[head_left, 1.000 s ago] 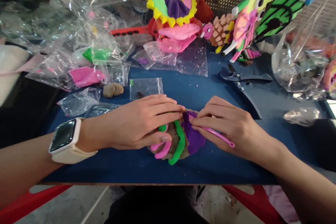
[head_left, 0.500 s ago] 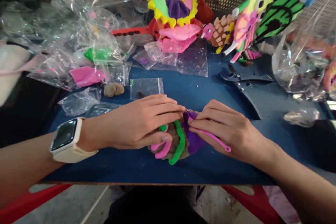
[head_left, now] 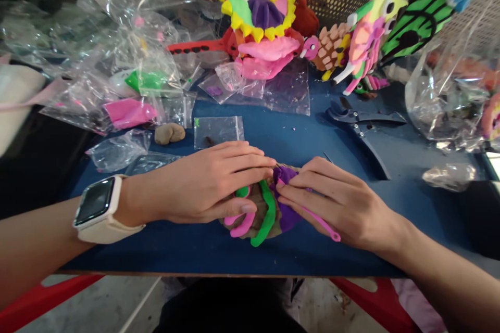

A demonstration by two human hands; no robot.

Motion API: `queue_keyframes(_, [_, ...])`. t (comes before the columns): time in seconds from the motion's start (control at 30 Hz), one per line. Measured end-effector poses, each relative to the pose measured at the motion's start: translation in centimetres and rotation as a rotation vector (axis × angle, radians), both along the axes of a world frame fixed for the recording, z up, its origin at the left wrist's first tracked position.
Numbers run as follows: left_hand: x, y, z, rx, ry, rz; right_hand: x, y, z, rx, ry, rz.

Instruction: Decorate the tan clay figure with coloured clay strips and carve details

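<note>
A roundish brown clay piece [head_left: 255,212] lies on the blue tabletop, bearing a green clay strip [head_left: 269,214], curled pink clay strips [head_left: 244,225] and a purple clay patch [head_left: 288,214]. My left hand [head_left: 209,182], with a watch [head_left: 97,203] on its wrist, lies over the left part with its fingers stretched out. My right hand [head_left: 332,195] has its fingers closed around a thin pink modelling tool [head_left: 323,226] with a small ring at one end. The tool's other end, partly hidden by the fingers, meets the purple clay.
Dark pliers [head_left: 363,135] lie at the right. A clear zip bag [head_left: 219,131] and a grey-brown clay lump [head_left: 170,133] are beyond my left hand. Colourful clay figures [head_left: 258,5] stand along the back, and crumpled plastic bags [head_left: 82,99] crowd the left.
My right hand has shifted slightly left and down, and the tool's ring end has dropped lower. A thin dark sliver shows behind this hand now. My left hand has stayed put.
</note>
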State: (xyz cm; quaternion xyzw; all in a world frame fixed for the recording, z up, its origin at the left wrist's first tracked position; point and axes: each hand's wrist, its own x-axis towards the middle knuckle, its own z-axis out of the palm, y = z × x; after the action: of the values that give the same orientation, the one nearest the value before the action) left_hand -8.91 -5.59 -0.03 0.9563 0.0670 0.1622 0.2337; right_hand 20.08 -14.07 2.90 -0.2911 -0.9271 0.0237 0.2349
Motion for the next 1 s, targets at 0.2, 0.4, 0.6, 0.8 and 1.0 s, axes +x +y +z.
queue_keyframes(0.2, [0.1, 0.0, 0.0, 0.01, -0.01, -0.011, -0.1, 0.1, -0.3, -0.05, 0.205, -0.018])
queue_keyframes(0.4, [0.4, 0.1, 0.2, -0.01, -0.004, -0.028, 0.4, 1.1, -0.1, -0.052, 0.317, -0.16])
queue_keyframes(0.6, [0.4, 0.2, 0.3, -0.055, 0.027, -0.03, 0.5, 1.6, -0.3, -0.037, 0.32, -0.192])
queue_keyframes(0.8, [0.5, 0.2, 0.4, -0.071, 0.04, -0.023, 0.6, 1.4, -0.3, -0.064, 0.331, -0.211])
queue_keyframes(1.0, [0.3, 0.2, 0.7, -0.093, 0.081, -0.034, 1.0, 1.5, 0.2, -0.188, 0.294, -0.248])
